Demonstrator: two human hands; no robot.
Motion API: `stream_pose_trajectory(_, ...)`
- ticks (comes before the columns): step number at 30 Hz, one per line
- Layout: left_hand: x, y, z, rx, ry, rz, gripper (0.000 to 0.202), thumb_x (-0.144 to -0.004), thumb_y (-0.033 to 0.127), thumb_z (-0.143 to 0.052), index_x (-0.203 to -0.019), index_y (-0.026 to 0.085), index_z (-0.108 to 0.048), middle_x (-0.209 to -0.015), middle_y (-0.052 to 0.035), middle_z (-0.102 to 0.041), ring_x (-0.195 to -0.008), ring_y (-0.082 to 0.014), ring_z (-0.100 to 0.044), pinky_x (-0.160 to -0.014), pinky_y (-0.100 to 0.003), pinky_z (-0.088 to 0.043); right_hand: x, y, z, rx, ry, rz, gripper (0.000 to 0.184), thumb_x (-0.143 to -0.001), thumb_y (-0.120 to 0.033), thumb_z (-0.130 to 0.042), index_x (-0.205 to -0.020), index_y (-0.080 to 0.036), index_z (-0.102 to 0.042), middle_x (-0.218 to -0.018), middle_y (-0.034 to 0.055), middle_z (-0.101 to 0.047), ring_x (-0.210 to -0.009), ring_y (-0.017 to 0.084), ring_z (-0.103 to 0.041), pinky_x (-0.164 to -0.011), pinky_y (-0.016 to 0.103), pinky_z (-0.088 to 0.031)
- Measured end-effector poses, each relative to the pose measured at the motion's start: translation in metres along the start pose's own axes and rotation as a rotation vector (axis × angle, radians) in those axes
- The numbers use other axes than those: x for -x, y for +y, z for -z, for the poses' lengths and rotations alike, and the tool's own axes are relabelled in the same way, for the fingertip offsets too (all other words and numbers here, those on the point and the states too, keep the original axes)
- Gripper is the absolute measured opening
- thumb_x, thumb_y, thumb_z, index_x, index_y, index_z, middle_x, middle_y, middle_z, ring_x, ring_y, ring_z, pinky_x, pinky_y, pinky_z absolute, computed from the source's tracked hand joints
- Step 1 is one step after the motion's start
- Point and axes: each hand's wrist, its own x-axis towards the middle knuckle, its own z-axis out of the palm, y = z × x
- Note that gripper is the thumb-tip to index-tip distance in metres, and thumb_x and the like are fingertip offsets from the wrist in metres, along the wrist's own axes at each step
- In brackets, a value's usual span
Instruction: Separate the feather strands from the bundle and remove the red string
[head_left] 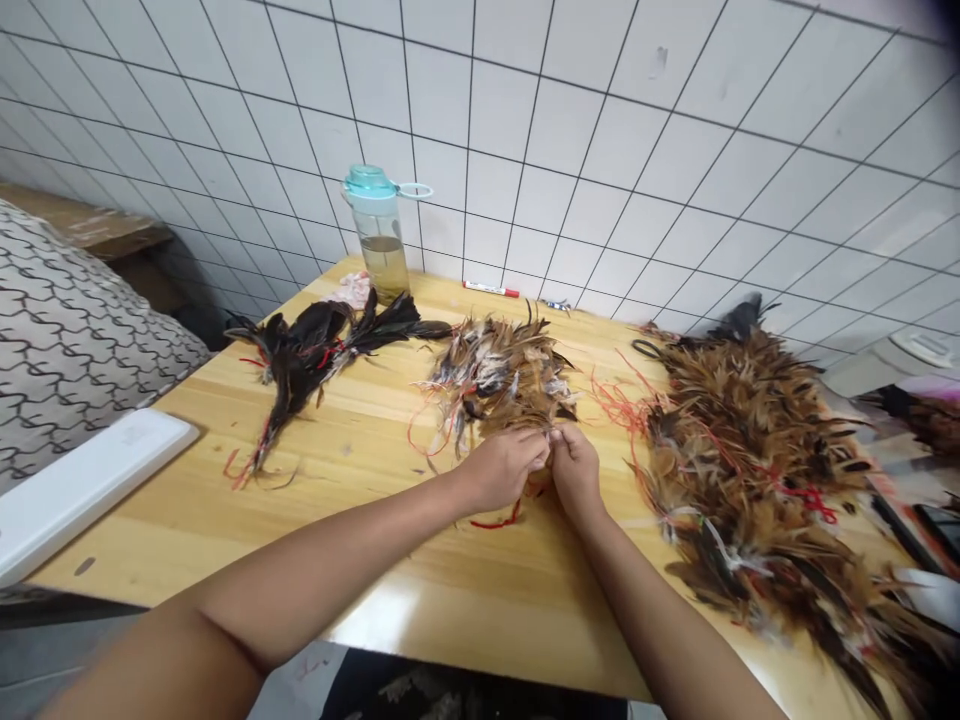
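My left hand (504,466) and my right hand (574,470) meet at the near edge of a small heap of brown and white feathers (501,375) in the middle of the wooden table (375,470). Both hands are closed in a pinch on a bunch of feathers from that heap, fingertips nearly touching. A red thread (495,520) trails on the table just under my hands.
A large pile of brown feathers with red threads (757,460) fills the table's right side. Black feathers (315,350) lie at the left. A water bottle (381,235) and a marker (491,289) stand by the tiled wall. A white flat box (82,480) lies left, beside a patterned cushion (67,330).
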Motion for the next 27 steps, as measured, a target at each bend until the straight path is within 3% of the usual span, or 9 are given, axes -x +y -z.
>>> stream_pose_trajectory(3, 0.001, 0.003, -0.002, -0.112, 0.024, -0.047, 0.017, -0.086, 0.009, -0.036, -0.078, 0.017, -0.048, -0.078, -0.0059, -0.055, -0.075, -0.0176, -0.048, -0.071, -0.03, -0.041, 0.001, -0.009, 0.005, 0.466, -0.058, 0.082, 0.024, -0.088, -0.021, -0.038, -0.073, -0.022, -0.056, -0.078, 0.0029, -0.059, -0.07, 0.016, -0.051, -0.06, 0.027, -0.032)
stream_pose_trajectory(5, 0.001, 0.004, 0.0, -0.214, 0.034, -0.112, 0.018, -0.087, 0.008, -0.036, -0.079, 0.016, -0.05, -0.08, -0.0073, -0.056, -0.078, -0.0189, -0.047, -0.074, -0.031, -0.041, 0.002, -0.016, 0.007, 0.743, -0.156, 0.154, 0.017, -0.086, -0.023, -0.047, -0.077, -0.022, -0.061, -0.082, 0.0037, -0.063, -0.067, 0.016, -0.052, -0.058, 0.028, -0.028)
stream_pose_trajectory(7, -0.001, 0.003, 0.005, -0.277, 0.027, -0.152, 0.018, -0.089, 0.01, -0.036, -0.082, 0.016, -0.052, -0.083, -0.0081, -0.057, -0.08, -0.0193, -0.048, -0.076, -0.032, -0.041, 0.004, -0.02, 0.008, 0.88, -0.252, 0.252, 0.015, -0.086, -0.023, -0.05, -0.08, -0.021, -0.063, -0.082, 0.0054, -0.065, -0.068, 0.016, -0.054, -0.059, 0.029, -0.029)
stream_pose_trajectory(10, -0.004, -0.006, 0.018, -0.229, 0.031, -0.105, 0.021, -0.09, 0.012, -0.035, -0.081, 0.016, -0.053, -0.083, -0.0077, -0.057, -0.081, -0.0186, -0.048, -0.076, -0.031, -0.04, 0.006, -0.022, 0.009, 0.895, -0.385, 0.381, 0.021, -0.087, -0.017, -0.046, -0.087, -0.021, -0.066, -0.086, 0.0068, -0.067, -0.07, 0.017, -0.057, -0.062, 0.029, -0.031)
stream_pose_trajectory(13, -0.005, -0.022, 0.031, -0.039, 0.03, 0.012, 0.018, -0.088, 0.012, -0.038, -0.078, 0.016, -0.053, -0.081, -0.006, -0.058, -0.082, -0.0167, -0.05, -0.076, -0.029, -0.041, 0.008, -0.022, 0.01, 0.689, -0.459, 0.441, 0.026, -0.086, -0.011, -0.041, -0.084, -0.022, -0.064, -0.087, 0.0052, -0.067, -0.071, 0.016, -0.056, -0.062, 0.028, -0.034)
stream_pose_trajectory(16, -0.004, -0.037, 0.034, 0.146, 0.015, 0.126, 0.013, -0.084, 0.016, -0.046, -0.076, 0.016, -0.056, -0.077, -0.003, -0.059, -0.074, -0.014, -0.052, -0.07, -0.026, -0.041, 0.009, -0.022, 0.01, 0.261, -0.452, 0.376, 0.028, -0.088, -0.016, -0.038, -0.067, -0.021, -0.055, -0.072, 0.0033, -0.059, -0.068, 0.016, -0.055, -0.063, 0.027, -0.038)
stream_pose_trajectory(19, -0.002, -0.044, 0.025, 0.279, 0.003, 0.117, 0.01, -0.082, 0.022, -0.053, -0.082, 0.015, -0.06, -0.083, -0.0055, -0.063, -0.075, -0.0158, -0.056, -0.07, -0.027, -0.043, 0.01, -0.022, 0.009, -0.179, -0.381, 0.112, 0.031, -0.09, -0.036, -0.042, -0.063, -0.023, -0.048, -0.06, -0.0007, -0.049, -0.053, 0.014, -0.046, -0.055, 0.027, -0.036)
stream_pose_trajectory(22, -0.003, -0.041, 0.013, 0.223, 0.01, 0.151, 0.016, -0.084, 0.022, -0.05, -0.092, 0.015, -0.062, -0.094, -0.01, -0.066, -0.089, -0.0207, -0.058, -0.082, -0.033, -0.045, 0.009, -0.022, 0.007, -0.495, -0.339, -0.186, 0.033, -0.083, -0.049, -0.052, -0.063, -0.022, -0.047, -0.059, -0.0029, -0.047, -0.048, 0.011, -0.035, -0.048, 0.025, -0.028)
stream_pose_trajectory(27, -0.003, -0.029, 0.009, 0.129, 0.071, 0.101, 0.018, -0.091, 0.023, -0.042, -0.083, 0.015, -0.056, -0.087, -0.0081, -0.062, -0.086, -0.018, -0.055, -0.082, -0.031, -0.044, 0.005, -0.022, 0.009, -0.798, -0.32, -0.415, 0.029, -0.069, -0.038, -0.07, -0.06, -0.02, -0.05, -0.062, -0.004, -0.042, -0.054, 0.009, -0.032, -0.049, 0.022, -0.025)
